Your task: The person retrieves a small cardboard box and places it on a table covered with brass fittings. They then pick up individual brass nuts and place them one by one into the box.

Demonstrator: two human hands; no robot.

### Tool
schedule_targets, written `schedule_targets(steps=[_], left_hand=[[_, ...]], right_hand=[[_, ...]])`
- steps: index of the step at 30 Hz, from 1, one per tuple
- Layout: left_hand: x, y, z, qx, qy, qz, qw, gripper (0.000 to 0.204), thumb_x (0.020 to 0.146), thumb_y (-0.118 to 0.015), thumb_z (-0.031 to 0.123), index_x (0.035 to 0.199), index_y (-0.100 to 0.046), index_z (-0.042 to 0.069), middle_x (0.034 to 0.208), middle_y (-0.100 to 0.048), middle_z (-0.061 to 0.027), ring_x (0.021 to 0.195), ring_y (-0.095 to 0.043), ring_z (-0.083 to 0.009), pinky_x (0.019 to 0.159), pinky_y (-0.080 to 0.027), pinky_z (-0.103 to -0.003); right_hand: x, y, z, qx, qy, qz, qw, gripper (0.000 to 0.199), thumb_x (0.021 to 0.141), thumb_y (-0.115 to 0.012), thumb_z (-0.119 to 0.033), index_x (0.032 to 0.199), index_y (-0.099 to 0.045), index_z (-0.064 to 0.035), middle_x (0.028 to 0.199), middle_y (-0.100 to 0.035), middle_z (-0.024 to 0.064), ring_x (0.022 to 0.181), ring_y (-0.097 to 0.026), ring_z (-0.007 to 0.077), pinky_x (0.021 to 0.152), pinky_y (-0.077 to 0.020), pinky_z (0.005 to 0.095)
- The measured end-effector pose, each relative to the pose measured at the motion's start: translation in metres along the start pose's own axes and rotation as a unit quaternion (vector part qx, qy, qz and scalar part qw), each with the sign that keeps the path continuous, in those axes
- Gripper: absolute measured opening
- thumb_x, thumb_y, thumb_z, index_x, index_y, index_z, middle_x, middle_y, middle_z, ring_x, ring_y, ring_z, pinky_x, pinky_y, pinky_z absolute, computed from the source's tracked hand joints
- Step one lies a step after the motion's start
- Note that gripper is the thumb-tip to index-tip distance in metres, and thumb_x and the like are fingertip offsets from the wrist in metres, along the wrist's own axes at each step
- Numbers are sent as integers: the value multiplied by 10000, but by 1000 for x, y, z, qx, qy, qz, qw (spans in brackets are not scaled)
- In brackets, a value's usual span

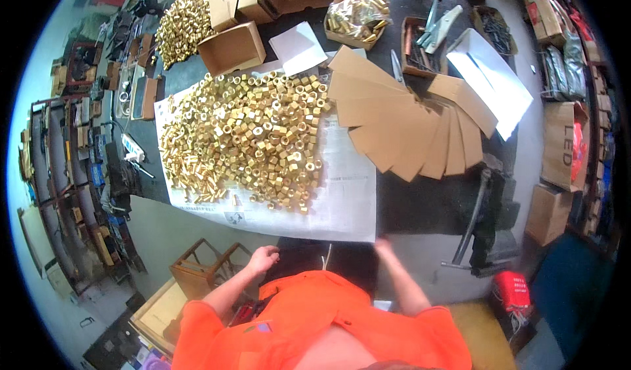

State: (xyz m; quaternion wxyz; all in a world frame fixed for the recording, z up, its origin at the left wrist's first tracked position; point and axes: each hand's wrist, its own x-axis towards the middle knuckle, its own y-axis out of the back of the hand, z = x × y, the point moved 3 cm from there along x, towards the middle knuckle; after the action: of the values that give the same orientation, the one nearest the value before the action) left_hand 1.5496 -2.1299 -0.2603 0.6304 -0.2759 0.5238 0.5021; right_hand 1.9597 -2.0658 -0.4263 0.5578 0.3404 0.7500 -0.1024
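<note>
Head view: brass hex nuts lay heaped on a white paper sheet, fanned cardboard blanks just beside them. Left hand hung loosely curled, holding nothing, below the table edge. Right hand touched the sheet's edge, blurred, grip unclear
</note>
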Motion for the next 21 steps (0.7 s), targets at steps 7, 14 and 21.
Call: schedule_targets(steps=[7, 14, 21], left_hand=[[39, -38, 13, 98, -12, 201, 975, 173, 760, -505, 154, 878, -581, 53, 741, -612, -165, 748, -602, -357, 684, -473, -454], [90, -75, -57, 55, -84, 326, 940, 183, 721, -568, 150, 832, -568, 5, 738, -582, -221, 715, -566, -404, 650, -440, -498], [138, -87, -88, -25, -260, 420, 869, 217, 714, -617, 198, 864, -605, 41, 827, -610, -187, 775, -563, -416, 682, -438, -472]], right_hand=[[-20, 16, -64, 79, 75, -19, 994, 546, 865, -505, -410, 1271, -460, -47, 1299, -467, 165, 1182, -450, 280, 983, -360, 378], [17, 10, -44, 22, 84, -8, 996, 540, 830, -528, -364, 1268, -466, -54, 1288, -477, 169, 1172, -458, 288, 977, -367, 374], [50, -6, -28, -20, 129, 23, 991, 540, 795, -550, -318, 1265, -473, -61, 1276, -486, 173, 1162, -467, 296, 972, -374, 369]])
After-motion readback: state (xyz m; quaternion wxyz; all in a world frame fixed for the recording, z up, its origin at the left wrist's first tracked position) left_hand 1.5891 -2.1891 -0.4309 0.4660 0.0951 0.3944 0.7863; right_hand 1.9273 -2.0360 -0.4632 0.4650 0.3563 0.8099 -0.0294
